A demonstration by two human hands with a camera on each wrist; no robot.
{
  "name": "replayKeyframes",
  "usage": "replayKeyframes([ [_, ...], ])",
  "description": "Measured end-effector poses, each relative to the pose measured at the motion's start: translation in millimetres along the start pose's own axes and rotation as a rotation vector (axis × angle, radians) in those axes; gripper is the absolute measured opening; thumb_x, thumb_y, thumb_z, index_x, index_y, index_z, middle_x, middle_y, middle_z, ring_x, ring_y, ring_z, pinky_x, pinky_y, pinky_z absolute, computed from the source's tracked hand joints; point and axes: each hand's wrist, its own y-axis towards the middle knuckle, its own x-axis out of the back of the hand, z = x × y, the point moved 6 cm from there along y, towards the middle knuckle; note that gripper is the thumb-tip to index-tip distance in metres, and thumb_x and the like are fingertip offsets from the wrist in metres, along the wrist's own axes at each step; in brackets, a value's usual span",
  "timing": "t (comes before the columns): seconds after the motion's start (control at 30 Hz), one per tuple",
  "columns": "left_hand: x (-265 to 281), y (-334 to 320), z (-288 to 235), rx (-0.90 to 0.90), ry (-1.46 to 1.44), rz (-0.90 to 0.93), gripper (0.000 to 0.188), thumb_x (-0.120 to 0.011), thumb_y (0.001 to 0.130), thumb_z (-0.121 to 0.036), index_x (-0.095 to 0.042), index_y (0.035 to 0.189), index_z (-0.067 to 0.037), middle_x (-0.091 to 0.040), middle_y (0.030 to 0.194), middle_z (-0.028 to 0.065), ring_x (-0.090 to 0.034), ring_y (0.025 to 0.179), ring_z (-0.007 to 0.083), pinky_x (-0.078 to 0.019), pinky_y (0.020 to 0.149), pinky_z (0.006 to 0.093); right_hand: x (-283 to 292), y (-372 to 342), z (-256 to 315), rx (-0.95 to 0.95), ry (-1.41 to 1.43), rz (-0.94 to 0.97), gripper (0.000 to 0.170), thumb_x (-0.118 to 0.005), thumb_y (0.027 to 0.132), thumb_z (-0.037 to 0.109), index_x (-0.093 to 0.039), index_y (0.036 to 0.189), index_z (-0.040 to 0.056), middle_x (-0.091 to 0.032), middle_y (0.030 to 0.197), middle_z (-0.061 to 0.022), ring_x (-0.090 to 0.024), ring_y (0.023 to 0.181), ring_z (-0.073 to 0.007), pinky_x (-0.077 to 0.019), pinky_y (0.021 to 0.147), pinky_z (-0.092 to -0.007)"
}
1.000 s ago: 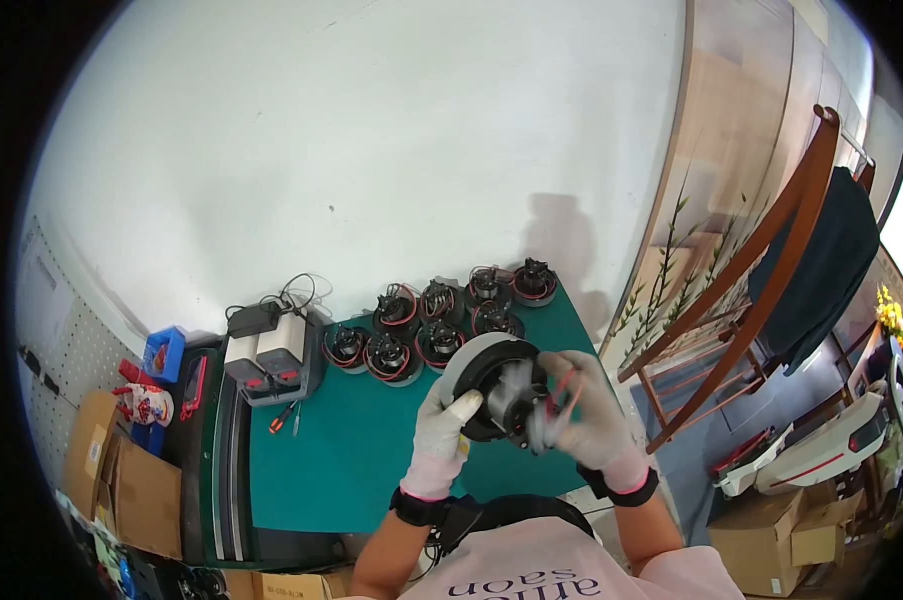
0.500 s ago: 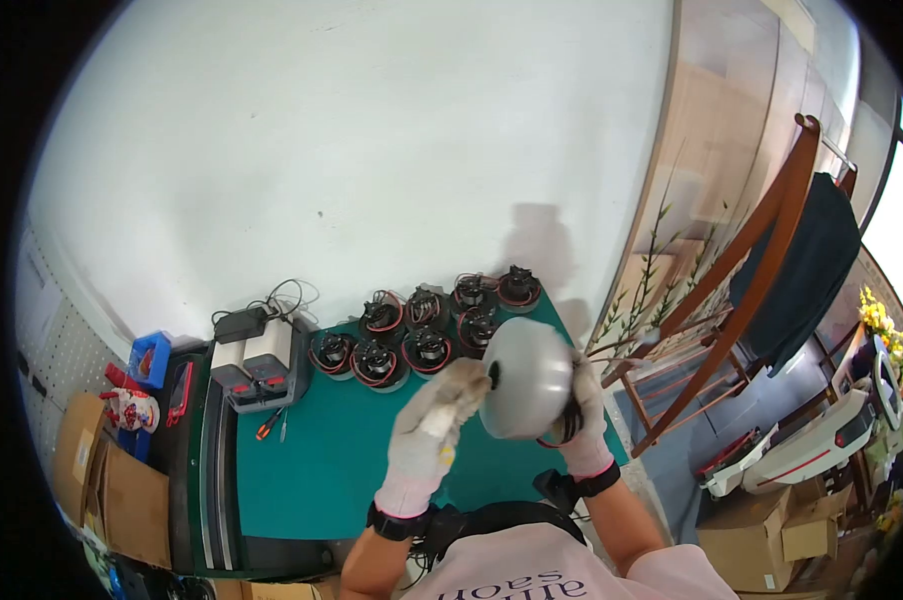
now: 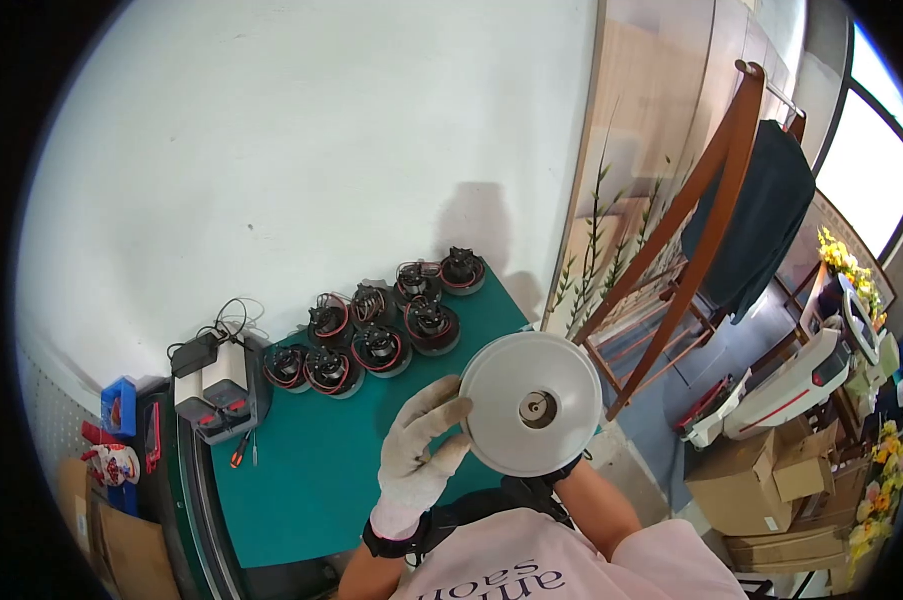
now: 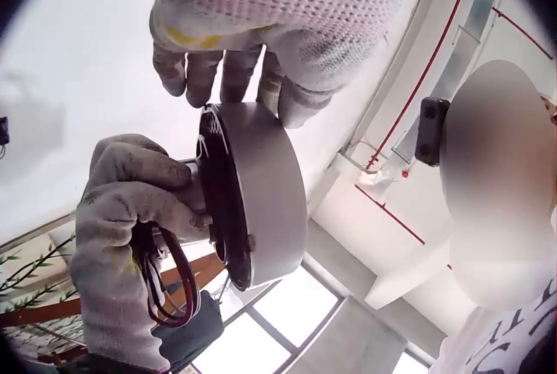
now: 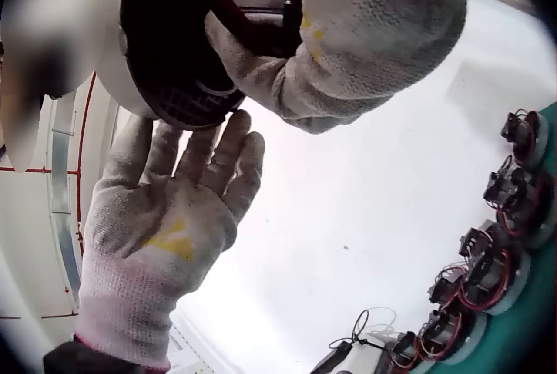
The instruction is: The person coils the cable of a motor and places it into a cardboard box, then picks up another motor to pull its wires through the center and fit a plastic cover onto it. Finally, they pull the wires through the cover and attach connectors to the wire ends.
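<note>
A round grey metal housing (image 3: 492,420) faces the head camera, its centre hole showing. Gripped from behind by the gloved right hand (image 4: 130,226), the black motor part and its red and black wires point away from the left hand. In the head view the right hand is hidden behind the housing. The gloved left hand (image 3: 417,455) is at the housing's left edge, fingers extended and touching or very close to the rim. The right wrist view shows the left palm (image 5: 174,226) facing the housing's black underside (image 5: 174,43).
Several similar motor units (image 3: 382,348) stand grouped on the green table (image 3: 302,500) by the wall. A charger with batteries (image 3: 222,385), a screwdriver (image 3: 240,452) and a blue bin (image 3: 119,408) are at the left. A wooden rack (image 3: 717,220) stands right.
The housing has turned from its black motor side to its smooth grey face. The right hand is now behind it, and the left has shifted from gripping it to fingers at its edge.
</note>
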Motion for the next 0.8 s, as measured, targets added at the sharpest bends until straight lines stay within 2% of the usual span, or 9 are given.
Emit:
replayKeyframes([
  [0.13, 5.7, 12.3, -13.6, -0.010, 0.212, 0.018, 0.032, -0.066, 0.075, -0.015, -0.060, 0.104, -0.004, -0.053, 0.115, 0.0164, -0.054, 0.103, 0.0292, -0.0452, 0.085, 0.0367, -15.2, 6.2, 7.7, 0.093, -0.300, 0.062, 0.047, -0.050, 0.088, 0.026, -0.041, 0.126, -0.0012, -0.052, 0.121, -0.0140, -0.054, 0.108, -0.0219, -0.0444, 0.092, -0.0358],
  [0.2, -6.1, 14.4, -34.0, -0.404, 0.919, 0.237, 0.030, -0.065, 0.066, -0.012, -0.062, 0.095, -0.010, -0.055, 0.104, 0.0104, -0.057, 0.093, 0.0274, -0.0484, 0.078, 0.0366, -35.1, 16.6, 15.0, 0.178, -0.616, 0.110, 0.048, -0.051, 0.087, 0.026, -0.040, 0.125, -0.0023, -0.053, 0.118, -0.0147, -0.055, 0.105, -0.0211, -0.0457, 0.089, -0.0337],
  [0.27, -5.5, 14.1, -33.3, -0.436, 1.005, 0.234, 0.024, -0.064, 0.064, -0.012, -0.062, 0.088, -0.013, -0.055, 0.100, 0.0084, -0.056, 0.091, 0.0280, -0.0488, 0.075, 0.0368, -49.8, 22.6, 16.8, 0.207, -0.758, 0.146, 0.049, -0.052, 0.087, 0.026, -0.039, 0.124, -0.0028, -0.054, 0.116, -0.0151, -0.056, 0.103, -0.0207, -0.0464, 0.087, -0.0327],
  [0.33, -1.2, 15.9, -34.6, -0.467, 1.093, 0.226, 0.019, -0.064, 0.062, -0.012, -0.061, 0.081, -0.015, -0.055, 0.095, 0.0063, -0.056, 0.088, 0.0286, -0.0492, 0.073, 0.0370, -36.1, 26.1, 17.8, -0.043, -0.727, -0.254, 0.050, -0.055, 0.084, 0.026, -0.038, 0.120, -0.0043, -0.057, 0.105, -0.0158, -0.059, 0.090, -0.0194, -0.0482, 0.080, -0.0304],
  [0.47, 7.9, 22.3, -36.4, -0.506, 1.196, 0.251, 0.018, -0.064, 0.064, -0.011, -0.061, 0.081, -0.015, -0.054, 0.091, 0.0055, -0.056, 0.085, 0.0261, -0.0486, 0.067, 0.0378, -47.5, 17.3, 28.3, 0.085, -0.953, -0.233, 0.049, -0.063, 0.077, 0.032, -0.047, 0.108, -0.0030, -0.052, 0.103, -0.0139, -0.055, 0.090, -0.0204, -0.0450, 0.077, -0.0309],
  [0.53, 5.7, 20.1, -23.8, -0.222, 0.910, 0.513, 0.016, -0.064, 0.067, -0.014, -0.059, 0.081, -0.013, -0.054, 0.086, 0.0058, -0.055, 0.078, 0.0257, -0.0465, 0.060, 0.0372, -59.2, 19.2, 33.4, 0.207, -1.111, -0.178, 0.047, -0.064, 0.076, 0.032, -0.048, 0.104, -0.0022, -0.051, 0.101, -0.0139, -0.054, 0.089, -0.0216, -0.0447, 0.077, -0.0318],
  [0.6, 7.0, 21.7, -23.6, -0.126, 0.696, 0.491, 0.015, -0.058, 0.072, -0.013, -0.056, 0.086, -0.007, -0.052, 0.073, 0.0065, -0.053, 0.062, 0.0233, -0.0419, 0.051, 0.0342, -72.8, 19.7, 36.5, 0.336, -1.259, -0.119, 0.045, -0.065, 0.074, 0.032, -0.050, 0.100, -0.0014, -0.050, 0.099, -0.0140, -0.054, 0.087, -0.0229, -0.0445, 0.076, -0.0327],
  [0.67, 2.3, 2.2, 3.9, 0.893, -0.364, 0.570, 0.019, -0.051, 0.081, -0.013, -0.052, 0.095, -0.001, -0.050, 0.067, 0.0056, -0.050, 0.054, 0.0175, -0.0422, 0.051, 0.0293, -99.3, 17.1, 30.9, 0.545, -1.513, 0.191, 0.043, -0.065, 0.074, 0.033, -0.050, 0.096, -0.0002, -0.049, 0.098, -0.0148, -0.052, 0.086, -0.0241, -0.0436, 0.078, -0.0344],
  [0.8, -7.4, -1.4, -23.0, 0.863, -1.045, 0.279, 0.048, -0.048, 0.079, -0.011, -0.037, 0.121, 0.010, -0.047, 0.059, 0.0051, -0.047, 0.048, 0.0158, -0.0366, 0.046, 0.0269, -82.0, 13.0, 43.8, 0.545, -1.462, 0.033, 0.050, -0.068, 0.074, 0.042, -0.050, 0.096, 0.0004, -0.049, 0.097, -0.0149, -0.051, 0.088, -0.0242, -0.0435, 0.078, -0.0346],
])
